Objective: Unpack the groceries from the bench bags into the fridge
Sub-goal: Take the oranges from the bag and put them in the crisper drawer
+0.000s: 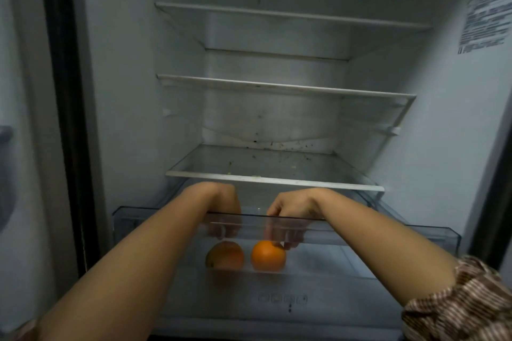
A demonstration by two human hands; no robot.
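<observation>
Both my arms reach over the front wall of the clear crisper drawer (432, 232) at the bottom of the open fridge. Two fruits lie on the drawer floor, seen through the plastic. A bright orange (268, 256) is on the right, and a duller orange-brown fruit (225, 256) sits just left of it. My right hand (291, 212) hangs down with its fingertips touching the top of the orange, not wrapped around it. My left hand (224, 210) hovers just above the duller fruit with loose fingers and holds nothing.
Three glass shelves (277, 181) above the drawer hold nothing; the lowest has crumbs at the back. The fridge side walls stand left and right, with a printed label (484, 16) on the right wall. A dark door seal (63, 108) runs down the left.
</observation>
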